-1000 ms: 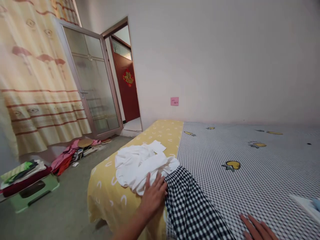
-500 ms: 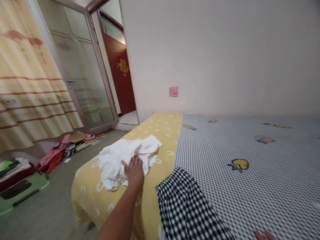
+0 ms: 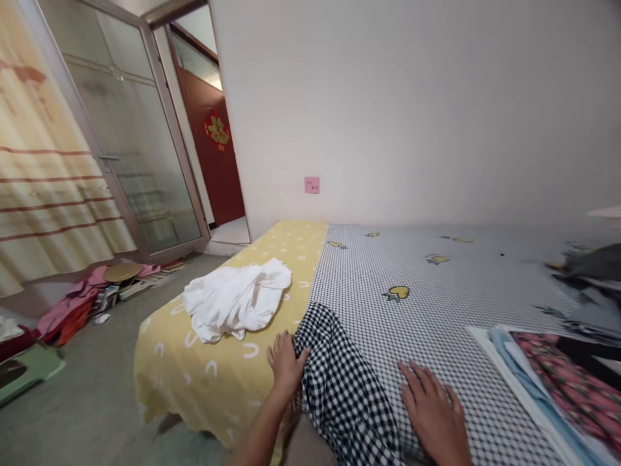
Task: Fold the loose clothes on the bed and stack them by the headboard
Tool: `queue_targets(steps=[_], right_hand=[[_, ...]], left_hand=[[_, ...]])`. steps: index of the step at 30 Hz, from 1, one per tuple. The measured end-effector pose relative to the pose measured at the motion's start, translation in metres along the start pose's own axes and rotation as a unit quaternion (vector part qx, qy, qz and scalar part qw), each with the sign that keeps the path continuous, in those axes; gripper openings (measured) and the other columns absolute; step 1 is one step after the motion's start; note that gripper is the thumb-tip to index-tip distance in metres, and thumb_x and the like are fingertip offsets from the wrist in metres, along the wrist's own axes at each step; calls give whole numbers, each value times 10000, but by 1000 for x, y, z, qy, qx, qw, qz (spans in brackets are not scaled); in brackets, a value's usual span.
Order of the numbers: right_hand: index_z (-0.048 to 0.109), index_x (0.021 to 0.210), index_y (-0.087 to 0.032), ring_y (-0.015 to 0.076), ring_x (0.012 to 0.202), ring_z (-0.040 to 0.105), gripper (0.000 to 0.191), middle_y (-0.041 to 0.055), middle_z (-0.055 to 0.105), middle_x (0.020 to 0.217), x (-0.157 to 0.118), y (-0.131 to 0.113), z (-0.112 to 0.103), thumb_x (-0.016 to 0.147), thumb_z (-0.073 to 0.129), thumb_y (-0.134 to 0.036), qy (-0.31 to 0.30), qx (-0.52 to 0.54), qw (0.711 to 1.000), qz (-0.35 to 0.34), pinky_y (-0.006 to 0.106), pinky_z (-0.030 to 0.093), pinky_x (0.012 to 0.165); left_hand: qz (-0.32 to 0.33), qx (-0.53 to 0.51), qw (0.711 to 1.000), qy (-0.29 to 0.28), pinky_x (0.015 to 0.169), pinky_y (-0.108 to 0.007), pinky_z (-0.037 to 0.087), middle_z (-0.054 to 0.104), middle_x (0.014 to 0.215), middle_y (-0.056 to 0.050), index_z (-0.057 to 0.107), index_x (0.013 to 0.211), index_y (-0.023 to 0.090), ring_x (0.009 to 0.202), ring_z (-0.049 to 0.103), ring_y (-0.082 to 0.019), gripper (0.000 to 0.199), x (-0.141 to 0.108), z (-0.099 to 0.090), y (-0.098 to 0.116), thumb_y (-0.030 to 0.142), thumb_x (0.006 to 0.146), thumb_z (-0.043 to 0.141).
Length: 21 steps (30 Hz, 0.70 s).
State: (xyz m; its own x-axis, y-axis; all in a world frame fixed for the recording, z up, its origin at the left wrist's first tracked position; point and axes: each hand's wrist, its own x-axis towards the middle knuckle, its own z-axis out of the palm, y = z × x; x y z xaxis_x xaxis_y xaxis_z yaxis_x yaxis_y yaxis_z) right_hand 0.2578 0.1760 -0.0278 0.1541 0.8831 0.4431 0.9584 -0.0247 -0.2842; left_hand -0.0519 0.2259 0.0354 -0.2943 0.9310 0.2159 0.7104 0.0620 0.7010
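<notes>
Along the left edge of the checked garment, left hand touches it — fingers slightly apart. Right hand — fingers spread over the patterned sheet. Checked garment lies between both hands.

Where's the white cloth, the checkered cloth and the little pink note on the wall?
White cloth (image 3: 235,303), head view: its crumpled middle.
Checkered cloth (image 3: 342,378), head view: the middle of its fabric.
Pink note (image 3: 312,185), head view: its centre.

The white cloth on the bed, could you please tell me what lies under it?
Yellow bedding shows around the edges of the white cloth. The part directly beneath is covered, so anything else there cannot be seen.
</notes>
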Motion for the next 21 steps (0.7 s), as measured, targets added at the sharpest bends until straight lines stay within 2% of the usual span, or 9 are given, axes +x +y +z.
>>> queue_targets(steps=[2,4,7,10,12,14,17,19,21], right_hand=[[658,1249,-315,342,1396,444,542,59,614,1407,7,3,0,857,364,-547,-47,79,995,49,639,221,1159],[596,1309,-334,354,1401,438,599,88,585,1432,15,5,-7,809,442,-625,-89,224,965,103,648,245,1147],[221,1548,-356,323,1405,444,945,158,370,1588,24,0,-38,745,591,-689,-110,482,857,141,558,384,1093],[-6,1568,-407,287,1474,338,1199,139,146,1676,26,-15,-93,671,744,-672,-114,603,784,93,514,340,1137],[56,1574,-404,296,1478,327,1255,129,185,1670,24,-28,-130,602,803,-678,-146,638,756,32,529,284,1169],[235,1558,-367,321,1433,403,1173,145,335,1616,21,-39,-160,587,794,-716,-187,648,738,-10,560,293,1163],[604,1336,-270,361,1303,549,906,168,617,1388,20,-55,-193,583,781,-743,-214,608,764,3,604,363,1121],[716,1149,-228,369,1207,623,774,159,715,1233,22,-71,-214,542,834,-695,-200,591,781,30,599,426,1085],[730,1099,-188,342,1162,659,695,145,736,1190,30,-94,-244,576,846,-632,-150,591,792,36,555,491,1032]], left_hand=[[25,-56,998,-6,1077,-487,413,661,1200,-174,546,1077,176,1202,593,-298,293,-12,-4,23,264,802,498],[68,-106,992,-21,960,-366,497,682,1038,-86,507,1002,218,1026,646,-223,195,-25,-15,47,268,818,470],[138,-189,971,-49,868,-320,515,650,911,-14,473,901,252,898,629,-196,105,-52,-39,78,308,820,508],[200,-297,929,-93,861,-318,501,646,928,-11,487,869,256,905,612,-195,85,-83,-69,99,297,835,554],[242,-327,904,-129,913,-312,479,661,1022,-23,509,875,255,998,606,-194,71,-103,-91,110,228,840,564],[290,-329,882,-170,949,-305,459,663,1090,-26,521,882,254,1058,598,-189,137,-118,-111,119,132,822,543],[310,-346,869,-171,957,-303,460,662,1089,-20,533,888,254,1066,602,-182,175,-125,-130,132,99,807,547],[267,-388,875,-109,993,-325,460,644,1154,-32,553,1022,267,1116,597,-197,235,-119,-134,134,223,816,656],[219,-444,866,-74,1043,-373,454,583,1311,-75,437,1328,298,1205,572,-235,684,-108,-132,126,491,758,762]])
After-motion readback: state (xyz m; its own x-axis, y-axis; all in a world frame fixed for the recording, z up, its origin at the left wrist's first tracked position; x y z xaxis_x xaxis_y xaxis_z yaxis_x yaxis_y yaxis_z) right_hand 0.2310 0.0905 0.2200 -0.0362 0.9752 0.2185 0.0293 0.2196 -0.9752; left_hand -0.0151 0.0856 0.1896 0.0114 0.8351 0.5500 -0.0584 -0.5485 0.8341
